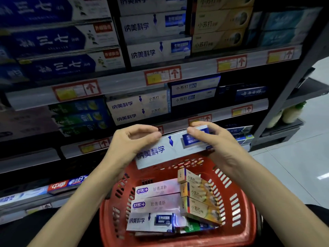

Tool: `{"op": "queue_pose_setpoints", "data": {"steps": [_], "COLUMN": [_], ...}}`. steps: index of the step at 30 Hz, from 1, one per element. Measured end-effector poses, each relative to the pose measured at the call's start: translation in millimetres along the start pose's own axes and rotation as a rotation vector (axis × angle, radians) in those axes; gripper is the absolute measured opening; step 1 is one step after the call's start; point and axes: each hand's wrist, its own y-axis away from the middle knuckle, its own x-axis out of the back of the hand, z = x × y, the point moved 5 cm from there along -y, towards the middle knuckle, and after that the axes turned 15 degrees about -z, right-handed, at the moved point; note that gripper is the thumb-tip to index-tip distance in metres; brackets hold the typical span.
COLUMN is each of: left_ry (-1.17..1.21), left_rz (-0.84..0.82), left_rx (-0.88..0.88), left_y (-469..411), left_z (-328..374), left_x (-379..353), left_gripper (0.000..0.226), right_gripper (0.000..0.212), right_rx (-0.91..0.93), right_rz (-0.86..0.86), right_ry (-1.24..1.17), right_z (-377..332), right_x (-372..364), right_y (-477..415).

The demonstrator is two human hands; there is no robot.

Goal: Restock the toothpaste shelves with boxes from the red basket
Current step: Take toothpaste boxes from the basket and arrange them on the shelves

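Observation:
Both hands hold one white toothpaste box with blue print [169, 148] above the red basket [236, 207]. My left hand [131, 141] pinches its left end and my right hand [213, 139] grips its right end. The box lies level, tilted slightly up to the right, in front of the lower shelf rail. In the basket lie several more boxes: two pink-white ones [158, 196], a matching white and blue one [151, 221] and three yellow ones [197, 195]. Matching white boxes [156, 52] are stacked on the upper shelf.
Dark shelves filled with toothpaste boxes rise ahead, each rail carrying red price tags [162, 74]. Blue boxes [58, 65] fill the upper left, yellow boxes [219, 24] the upper right. A grey shelf upright [284, 97] stands at the right, with pale tiled floor [293, 166] beyond.

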Motion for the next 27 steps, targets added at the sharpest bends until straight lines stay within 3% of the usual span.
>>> {"op": "queue_pose_setpoints", "data": {"steps": [5,9,13,19,27], "left_ry": [0.196,0.276,0.267,0.230,0.196], "left_rz": [0.082,-0.020,-0.014,-0.007,0.007], "left_rx": [0.054,0.114,0.110,0.106,0.113], "left_y": [2,0,-1,-1,-1], "left_z": [-6,-13,-15,-15,-19], "left_x": [12,3,2,2,1], "left_gripper": [0.031,0.033,0.033,0.033,0.034], "right_gripper": [0.041,0.031,0.026,0.048,0.049], "right_rx": [0.060,0.094,0.106,0.118,0.113], "right_rz": [0.071,0.135,0.156,0.141,0.132], "right_ry": [-0.131,-0.199,-0.226,-0.208,-0.191], "right_z": [-6,-9,-5,-5,-7], "right_x": [7,13,16,21,21], "right_y": [-2,-6,-8,-8,-6]}}
